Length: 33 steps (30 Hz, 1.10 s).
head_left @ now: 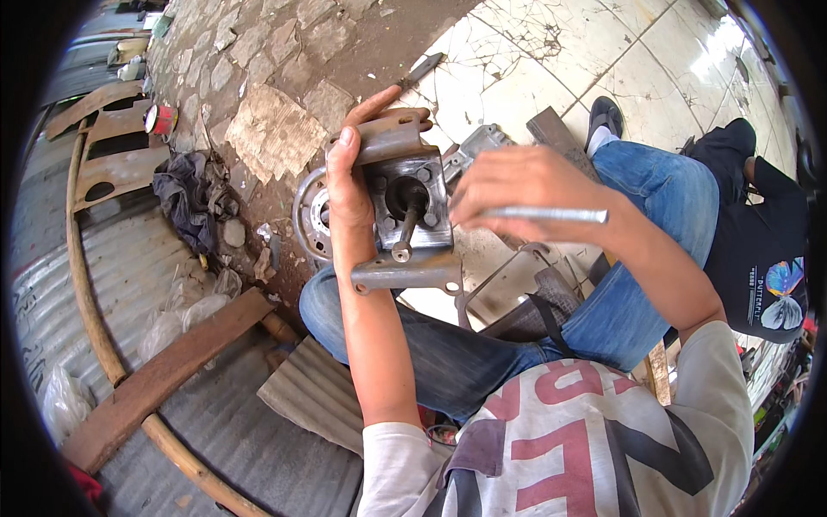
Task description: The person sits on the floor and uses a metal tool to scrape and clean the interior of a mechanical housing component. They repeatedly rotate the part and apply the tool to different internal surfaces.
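Observation:
My left hand (349, 177) grips a steel bracket assembly (392, 133) upright, fingers wrapped over its upper rail. Its square plate (429, 220) has several bolt heads around a dark round opening, with a spindle (405, 241) sticking out toward me; a lower rail (405, 274) lies across my left forearm. A round holed disc (306, 215) shows behind it at the left. My right hand (525, 185), just right of the plate, is closed on a silver metal rod (568, 214); its fingertips are near the plate's right edge, and whether they touch cannot be seen.
A metal casting (474, 148) and steel bar (560, 133) lie on cracked tiles (517, 60). Corrugated sheets (146, 284), wooden planks (172, 370), dark cloth (189, 202) and cardboard (267, 138) are at left. Another person in black (758, 250) sits close at right.

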Tool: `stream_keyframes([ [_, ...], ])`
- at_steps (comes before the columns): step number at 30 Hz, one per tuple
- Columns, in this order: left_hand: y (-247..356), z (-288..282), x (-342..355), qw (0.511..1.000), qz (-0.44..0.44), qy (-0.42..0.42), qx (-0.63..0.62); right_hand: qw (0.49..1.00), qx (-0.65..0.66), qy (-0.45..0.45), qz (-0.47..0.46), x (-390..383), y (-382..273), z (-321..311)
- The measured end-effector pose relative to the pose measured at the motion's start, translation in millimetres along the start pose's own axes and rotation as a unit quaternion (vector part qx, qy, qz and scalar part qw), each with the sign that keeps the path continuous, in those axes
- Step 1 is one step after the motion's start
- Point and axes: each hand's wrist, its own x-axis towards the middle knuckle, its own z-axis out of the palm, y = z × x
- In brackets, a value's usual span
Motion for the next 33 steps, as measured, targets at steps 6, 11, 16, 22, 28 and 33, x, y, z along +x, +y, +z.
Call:
stream_keyframes([
  [6, 0, 3, -1, 1.000, 0.003, -0.005, 0.000, 0.994, 0.074, -0.070, 0.032, 1, -14, -7],
  [11, 2, 0, 0, 1.000, 0.005, -0.004, 0.027, 0.999, 0.045, -0.005, 0.027, 2, -3, -2],
  [16, 2, 4, -1, 1.000, 0.010, -0.008, 0.018, 1.000, 0.020, -0.006, 0.021, 3, -3, -6],
  [22, 4, 7, -2, 0.999, 0.012, 0.012, 0.030, 0.989, 0.077, -0.115, 0.052, 2, -4, -17],
  [28, -2, 2, 0, 0.998, 0.022, 0.031, 0.044, 0.995, 0.029, -0.081, 0.050, 3, -7, -17],
  [33, -1, 6, 0, 0.998, 0.016, 0.045, 0.036, 0.999, -0.022, -0.031, 0.036, 8, -3, -19],
])
